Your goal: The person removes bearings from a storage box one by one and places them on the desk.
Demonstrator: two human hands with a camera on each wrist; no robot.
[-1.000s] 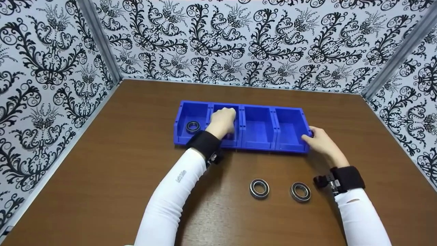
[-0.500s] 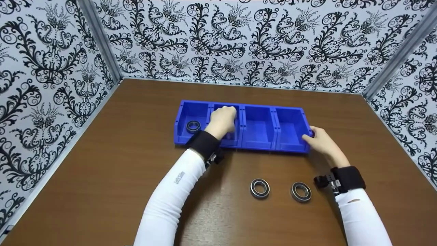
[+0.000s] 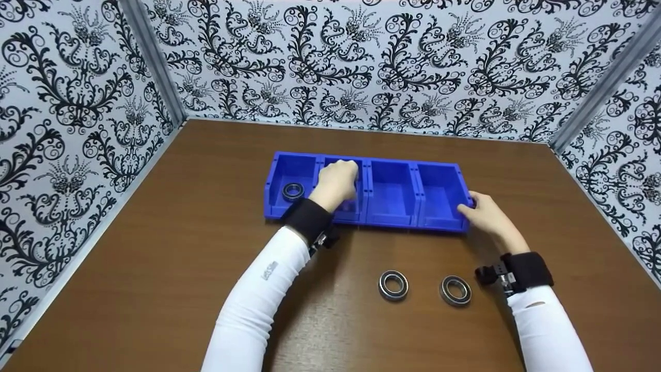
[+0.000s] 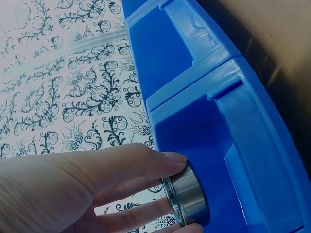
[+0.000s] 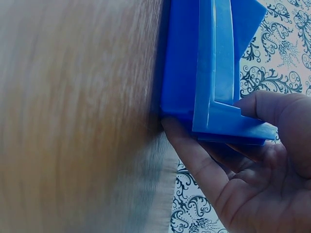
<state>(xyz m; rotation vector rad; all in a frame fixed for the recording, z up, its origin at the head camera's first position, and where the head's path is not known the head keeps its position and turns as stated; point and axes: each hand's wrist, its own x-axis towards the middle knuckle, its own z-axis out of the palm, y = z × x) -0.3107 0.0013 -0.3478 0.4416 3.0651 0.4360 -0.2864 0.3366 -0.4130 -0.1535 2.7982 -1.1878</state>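
Observation:
A blue bin [image 3: 392, 223] with a row of open compartments stands on the table. My left hand [image 3: 336, 182] is down in its second compartment from the left. In the left wrist view that hand pinches a ball bearing [image 4: 190, 196] between thumb and fingers; the head view hides it behind the hand. My right hand [image 3: 485, 212] grips the bin's right end wall, thumb inside and fingers outside, as the right wrist view shows. Another bearing [image 3: 293, 191] lies in the leftmost compartment.
Two more bearings, a left one [image 3: 393, 285] and a right one [image 3: 455, 291], lie flat on the brown table [image 3: 155, 258] in front of the bin. Patterned wall panels [image 3: 361, 67] enclose the table at the back and both sides.
Almost nothing differs: both hands keep their places at the bin, and the bearings lie where they were. The view has shifted very slightly.

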